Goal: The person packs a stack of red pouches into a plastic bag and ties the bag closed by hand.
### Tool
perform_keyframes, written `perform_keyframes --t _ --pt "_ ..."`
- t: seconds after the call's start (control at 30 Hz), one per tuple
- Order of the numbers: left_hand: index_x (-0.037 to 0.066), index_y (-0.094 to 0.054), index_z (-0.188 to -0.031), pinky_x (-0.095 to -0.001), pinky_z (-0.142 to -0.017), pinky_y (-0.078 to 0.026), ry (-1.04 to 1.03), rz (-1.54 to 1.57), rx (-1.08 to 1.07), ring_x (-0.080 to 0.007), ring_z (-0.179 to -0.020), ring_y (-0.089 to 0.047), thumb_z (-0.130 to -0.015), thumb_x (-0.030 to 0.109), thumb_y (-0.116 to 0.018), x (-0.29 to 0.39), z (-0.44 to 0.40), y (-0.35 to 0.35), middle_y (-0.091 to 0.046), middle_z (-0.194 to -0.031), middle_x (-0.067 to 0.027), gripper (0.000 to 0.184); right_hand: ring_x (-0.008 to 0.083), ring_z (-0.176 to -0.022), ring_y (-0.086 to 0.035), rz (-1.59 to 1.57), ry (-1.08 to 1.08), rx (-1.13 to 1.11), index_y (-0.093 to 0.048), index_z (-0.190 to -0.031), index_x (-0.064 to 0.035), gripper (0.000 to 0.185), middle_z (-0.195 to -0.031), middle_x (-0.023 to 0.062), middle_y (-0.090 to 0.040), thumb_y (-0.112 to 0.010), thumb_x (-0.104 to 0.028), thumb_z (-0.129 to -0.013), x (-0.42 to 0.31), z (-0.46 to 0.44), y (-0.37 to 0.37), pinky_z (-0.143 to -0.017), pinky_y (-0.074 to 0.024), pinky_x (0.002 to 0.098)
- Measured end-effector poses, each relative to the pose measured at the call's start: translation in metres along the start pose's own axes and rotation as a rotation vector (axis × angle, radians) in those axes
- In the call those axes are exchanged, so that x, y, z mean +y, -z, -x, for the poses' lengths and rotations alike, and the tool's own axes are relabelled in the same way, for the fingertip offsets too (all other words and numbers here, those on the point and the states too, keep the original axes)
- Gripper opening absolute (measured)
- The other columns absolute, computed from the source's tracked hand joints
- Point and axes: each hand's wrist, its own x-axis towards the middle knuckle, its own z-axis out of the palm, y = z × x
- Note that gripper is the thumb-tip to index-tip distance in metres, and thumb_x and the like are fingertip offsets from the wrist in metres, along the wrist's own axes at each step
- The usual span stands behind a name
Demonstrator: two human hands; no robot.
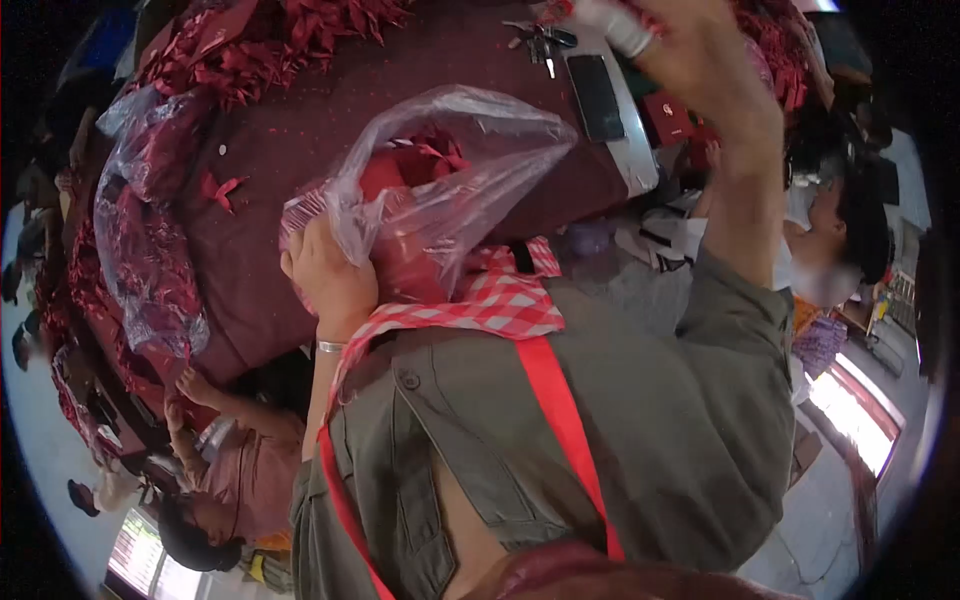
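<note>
**Olive shirt (660,430), checked apron (500,312), clear plastic bag (500,125) in my left hand (330,275)**

Item: my olive shirt, nearest, buttoned placket showing. Over it, red straps (560,420) and the red-and-white checked apron.

Item: my left hand, fingers curled round the left side of the clear plastic bag; pale bracelet (330,347) at the wrist.

Item: the clear plastic bag, one, at the table's near edge, just beyond the apron; red material (385,180) inside.

Item: my right hand (685,40), raised at the top edge, white wrap (625,35) on a finger. Partly cut off; I cannot tell whether it grips anything.

Item: near that hand, keys (545,45) and a black phone (597,97), with a dark red box (668,118) to the phone's right.

Item: maroon tablecloth (290,130); on it, one loose red piece (218,190), a heap of red pieces (300,40) at the far side, and a second clear bag (150,230) at left.

Item: one co-worker (260,460), lower left, hands at the table edge; another person (835,240), right.
</note>
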Motion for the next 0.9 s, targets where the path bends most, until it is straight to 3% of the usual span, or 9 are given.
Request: perform_keyframes --t 0.2,0.3,0.33,0.4,0.5,0.67,0.73,0.83,0.9 --pt "0.010 -0.056 -0.096 -0.0416 -0.074 -0.034 -0.019 -0.008 0.033 -0.0264 -0.085 -0.052 -0.071 0.010 -0.058 0.006 -0.004 -0.002 -0.057 -0.083 -0.0042 0.025 0.0325 -0.091 -0.061 0.152 0.109 -0.211 -0.063 -0.080 0.0011 0.022 -0.081 0.0162 -0.064 -0.061 -0.018 -0.070 -0.009 -0.020 -0.118 -0.076 -0.0484 0.0429" --pt "0.011 -0.055 -0.095 -0.0417 -0.077 -0.034 0.010 -0.008 0.015 -0.0266 -0.086 -0.053 -0.072 0.010 -0.058 0.007 -0.005 -0.003 -0.058 -0.082 -0.0048 0.023 0.0348 -0.078 -0.060 0.252 0.318 -0.623 -0.061 -0.090 -0.0018 0.022 -0.075 0.0187 -0.061 -0.058 -0.021 -0.079 -0.027 -0.046 -0.134 -0.069 -0.0466 0.0435" --pt "0.011 -0.055 -0.095 -0.0417 -0.077 -0.034 0.008 -0.005 0.018 -0.0266 -0.086 -0.053 -0.072 0.010 -0.058 0.008 -0.005 -0.004 -0.058 -0.082 -0.0048 0.023 0.0355 -0.067 -0.060 0.288 0.330 -0.555 -0.056 -0.071 -0.0005 0.012 -0.063 0.0170 -0.058 -0.055 -0.012 -0.076 -0.046 -0.055 -0.119 -0.063 -0.0464 0.0452" --pt "0.011 -0.055 -0.096 -0.0416 -0.077 -0.034 0.013 0.005 0.049 -0.0267 -0.086 -0.053 -0.073 0.010 -0.057 0.008 -0.005 -0.005 -0.058 -0.082 -0.0051 0.023 0.0314 -0.077 -0.062 0.460 0.364 -0.532 -0.061 -0.092 -0.0031 0.022 -0.074 0.0164 -0.062 -0.061 -0.018 -0.075 -0.077 -0.071 -0.097 -0.066 -0.0472 0.0429" --pt "0.010 -0.055 -0.097 -0.0418 -0.078 -0.034 0.034 0.047 0.072 -0.0271 -0.087 -0.053 -0.073 0.010 -0.057 0.006 -0.005 -0.007 -0.058 -0.082 -0.0057 0.024 0.0311 -0.080 -0.064 0.407 0.719 -0.097 -0.064 -0.086 -0.0008 0.024 -0.082 0.0160 -0.065 -0.067 -0.017 -0.068 -0.089 -0.064 -0.073 -0.067 -0.0515 0.0395" --pt "0.009 -0.055 -0.098 -0.0412 -0.077 -0.034 0.040 0.109 0.081 -0.0277 -0.086 -0.052 -0.071 0.008 -0.057 0.004 -0.006 -0.004 -0.058 -0.082 -0.0071 0.026 0.0285 -0.094 -0.061 0.210 0.261 -0.179 -0.053 -0.116 -0.0029 0.057 -0.096 0.0172 -0.062 -0.070 -0.029 -0.069 -0.026 -0.034 -0.028 -0.076 -0.0481 0.0392" --pt "0.009 -0.055 -0.098 -0.0409 -0.076 -0.034 0.032 0.141 0.085 -0.0281 -0.086 -0.052 -0.071 0.007 -0.057 -0.001 -0.003 -0.003 -0.058 -0.082 -0.0075 0.027 0.0282 -0.108 -0.053 0.140 0.059 -0.292 -0.038 -0.130 -0.0022 0.084 -0.113 0.0187 -0.054 -0.074 -0.038 -0.063 0.007 -0.003 -0.022 -0.087 -0.0427 0.0390" --pt "0.008 -0.056 -0.097 -0.0404 -0.075 -0.034 0.036 0.188 0.062 -0.0288 -0.085 -0.052 -0.070 0.006 -0.056 -0.005 0.000 -0.007 -0.057 -0.082 -0.0078 0.027 0.0377 -0.133 -0.022 0.178 -0.250 -0.689 -0.017 -0.141 0.0006 0.122 -0.142 0.0277 -0.021 -0.080 -0.051 -0.050 0.017 0.064 -0.077 -0.110 -0.0193 0.0403" --pt "0.007 -0.056 -0.095 -0.0403 -0.074 -0.034 0.074 0.224 0.032 -0.0293 -0.084 -0.052 -0.070 0.005 -0.056 0.002 -0.002 -0.002 -0.058 -0.082 -0.0080 0.026 0.0388 -0.134 -0.018 0.029 -0.139 -0.626 -0.012 -0.141 0.0006 0.124 -0.143 0.0291 -0.016 -0.080 -0.050 -0.050 0.012 0.078 -0.118 -0.110 -0.0198 0.0400"
